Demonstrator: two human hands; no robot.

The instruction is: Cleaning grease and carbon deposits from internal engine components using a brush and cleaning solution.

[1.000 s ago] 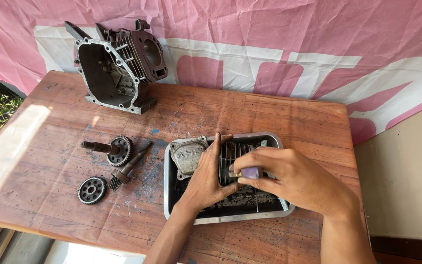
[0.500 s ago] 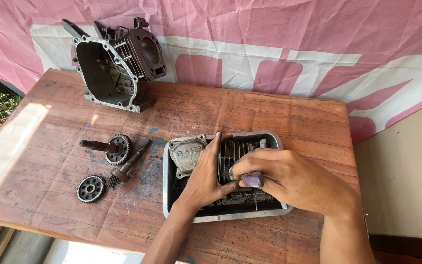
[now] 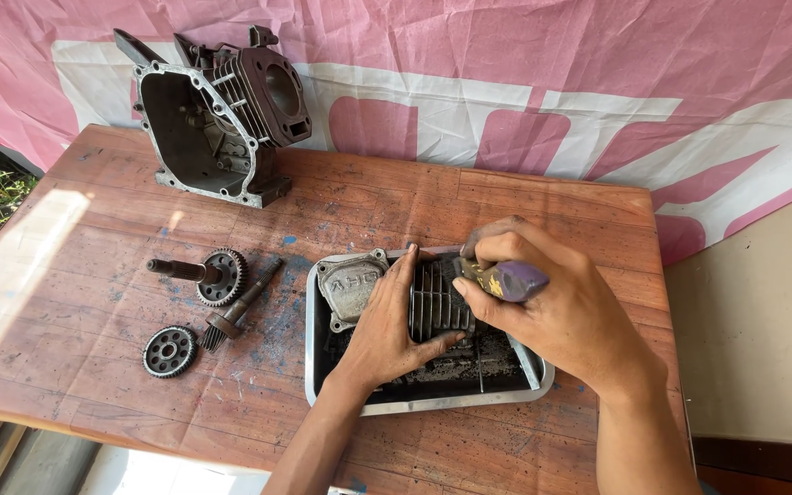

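At the far left of the worn reddish-brown wooden worktop (image 3: 75, 275) lie a small dark flat gear (image 3: 169, 351), a greasy toothed shaft with a gear on it (image 3: 202, 273) and a second slim geared shaft (image 3: 238, 310), with the dark grey cast-metal engine crankcase (image 3: 217, 115) standing behind them against the pink-and-white banner. Further right sits a shallow rectangular metal tray (image 3: 433, 399) holding a grey valve cover (image 3: 352, 286) and the dark finned cylinder head (image 3: 437, 301). The left hand (image 3: 385, 330) presses flat on the head, its fingers (image 3: 407, 280) spread over the fins to steady it. The right hand (image 3: 556, 307) is clenched around a purple-handled brush (image 3: 506, 280) at the head's upper edge. Judging from this, the oily head could slide under the left palm, and a hard stroke might flick grime out of the tray or skid the tray towards the worktop's near edge.
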